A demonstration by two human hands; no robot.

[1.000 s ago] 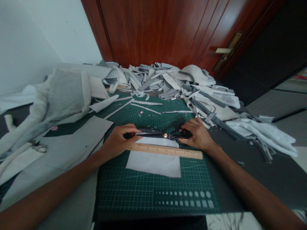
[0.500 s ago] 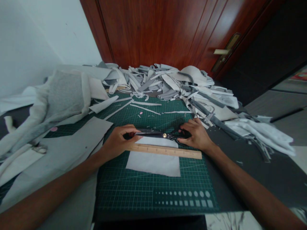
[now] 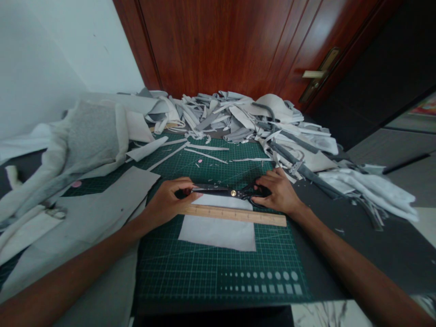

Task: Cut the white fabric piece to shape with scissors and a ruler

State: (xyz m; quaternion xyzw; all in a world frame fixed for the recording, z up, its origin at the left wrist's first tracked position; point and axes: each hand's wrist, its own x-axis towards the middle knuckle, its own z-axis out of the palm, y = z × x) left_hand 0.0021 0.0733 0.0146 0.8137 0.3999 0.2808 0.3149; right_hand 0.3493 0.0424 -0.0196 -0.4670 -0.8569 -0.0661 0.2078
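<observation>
A white rectangle of fabric (image 3: 218, 231) lies on a green cutting mat (image 3: 218, 272). Across it rests a wooden ruler (image 3: 235, 215). Black scissors (image 3: 225, 191) lie along the fabric's far edge, blades pointing left. My right hand (image 3: 277, 193) is closed on the scissors' handles. My left hand (image 3: 168, 202) sits at the blades' tip and the ruler's left end, its fingers curled and pinched there; what they grip is hidden.
A heap of grey and white fabric strips (image 3: 238, 118) fills the table's far side, before a brown wooden door (image 3: 231, 45). Larger grey fabric pieces (image 3: 91, 136) pile at the left. More white scraps (image 3: 371, 190) lie at the right on the dark tabletop.
</observation>
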